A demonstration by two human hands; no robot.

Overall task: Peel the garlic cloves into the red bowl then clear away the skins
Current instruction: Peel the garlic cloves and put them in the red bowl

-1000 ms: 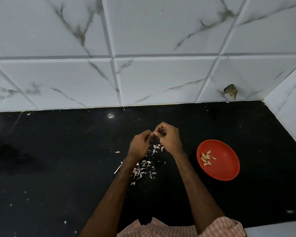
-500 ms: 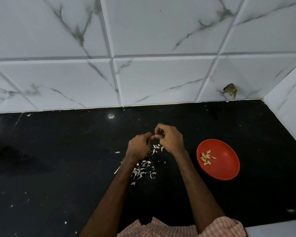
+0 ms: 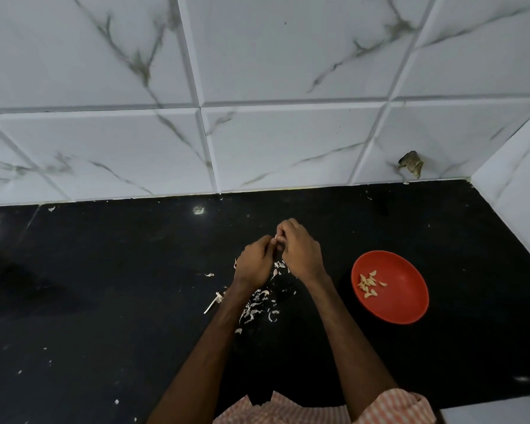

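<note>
My left hand (image 3: 254,262) and my right hand (image 3: 300,251) meet above the black counter, fingertips together on one small garlic clove (image 3: 276,237), of which only a pale sliver shows. Both hands pinch it. Under and just in front of the hands lies a scatter of pale garlic skins (image 3: 257,304). The red bowl (image 3: 407,304) sits to the right of my right hand and holds several peeled cloves (image 3: 369,283) near its left side.
The black counter (image 3: 104,301) runs back to a white marble-tile wall (image 3: 257,117) and a white side wall at the right. A thin pale stalk piece (image 3: 212,304) lies left of the skins. Small skin flecks dot the counter at the left front.
My hands have stayed in the same place, with the fingers shifting on the clove and the right hand turning slightly over the left. The bowl has not moved.
</note>
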